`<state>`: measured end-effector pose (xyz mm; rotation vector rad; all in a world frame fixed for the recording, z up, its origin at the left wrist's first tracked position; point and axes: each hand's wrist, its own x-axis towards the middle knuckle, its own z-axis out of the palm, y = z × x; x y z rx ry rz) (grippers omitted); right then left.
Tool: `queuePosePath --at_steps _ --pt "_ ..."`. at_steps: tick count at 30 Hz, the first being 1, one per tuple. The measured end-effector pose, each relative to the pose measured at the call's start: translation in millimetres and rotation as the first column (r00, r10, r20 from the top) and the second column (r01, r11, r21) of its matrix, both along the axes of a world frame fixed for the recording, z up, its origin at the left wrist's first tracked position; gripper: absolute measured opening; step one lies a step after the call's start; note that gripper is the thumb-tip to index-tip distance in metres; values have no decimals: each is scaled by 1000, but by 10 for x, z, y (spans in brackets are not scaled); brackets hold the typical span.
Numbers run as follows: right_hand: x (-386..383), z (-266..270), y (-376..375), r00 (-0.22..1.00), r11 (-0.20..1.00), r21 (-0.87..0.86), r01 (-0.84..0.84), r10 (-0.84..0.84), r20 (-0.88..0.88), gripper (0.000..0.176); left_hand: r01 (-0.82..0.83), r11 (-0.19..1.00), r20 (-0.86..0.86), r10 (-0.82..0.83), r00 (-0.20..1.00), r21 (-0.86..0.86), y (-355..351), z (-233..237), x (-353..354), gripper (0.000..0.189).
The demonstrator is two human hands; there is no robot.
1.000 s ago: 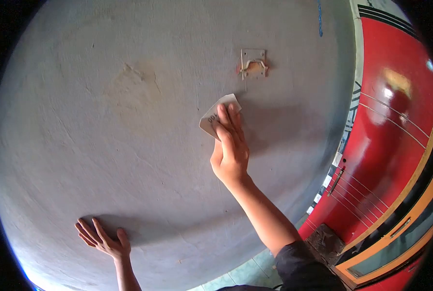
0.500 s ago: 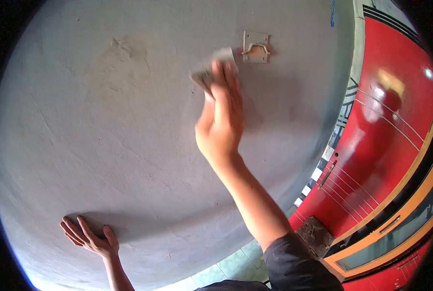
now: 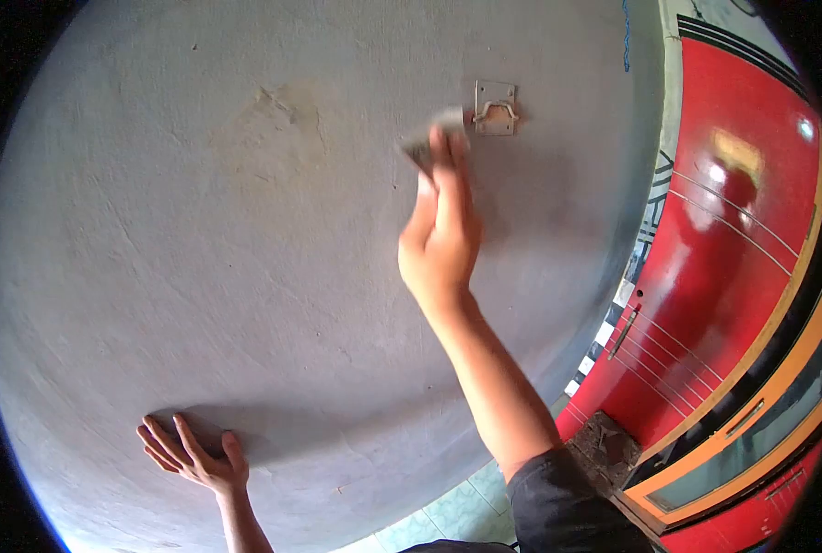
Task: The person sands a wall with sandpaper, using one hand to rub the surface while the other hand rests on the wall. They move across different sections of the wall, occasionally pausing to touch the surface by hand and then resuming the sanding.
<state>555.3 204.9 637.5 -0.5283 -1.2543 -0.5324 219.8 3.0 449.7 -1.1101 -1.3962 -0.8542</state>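
Note:
My right hand (image 3: 442,226) is raised against the grey wall (image 3: 273,249), fingers closed on a blurred folded sheet of sandpaper (image 3: 418,150). One edge of the sheet shows pale, the other dark. Just right of the fingertips, a metal bracket (image 3: 496,111) with a curved loop is fixed to the wall. Lower down on the left, my left hand (image 3: 201,461) lies on the wall with its fingers spread and nothing in it. Up and left of the sandpaper is a rough brownish patch (image 3: 277,124).
A red cabinet (image 3: 706,304) with orange-framed glass stands along the right, a dark block-like object (image 3: 600,442) by its foot. Blue string (image 3: 627,37) hangs at the upper right. Pale green tiles (image 3: 466,511) cover the floor below.
Both hands, the bracket and the wall patch appear shifted slightly right and down in view. The right hand still grips the sandpaper near the bracket; the left stays spread on the wall.

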Motion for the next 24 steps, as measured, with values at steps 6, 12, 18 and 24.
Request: queuePosePath --at_steps 6,12,18,24 --pt "-160 -274 -143 997 998 -57 -22 18 -68 36 25 999 24 -24 999 -38 -31 -47 -38 75" --pt "-144 793 -33 998 989 -143 -38 29 -64 30 41 997 18 -40 999 -69 -51 -82 -71 73" --pt "-65 -133 -88 998 988 -153 -8 -2 -62 32 135 988 36 -133 990 -71 -87 -102 -83 67" --pt "-147 -154 -206 995 991 -124 50 -60 -84 28 177 980 -17 -180 984 -93 -125 -8 -46 63"
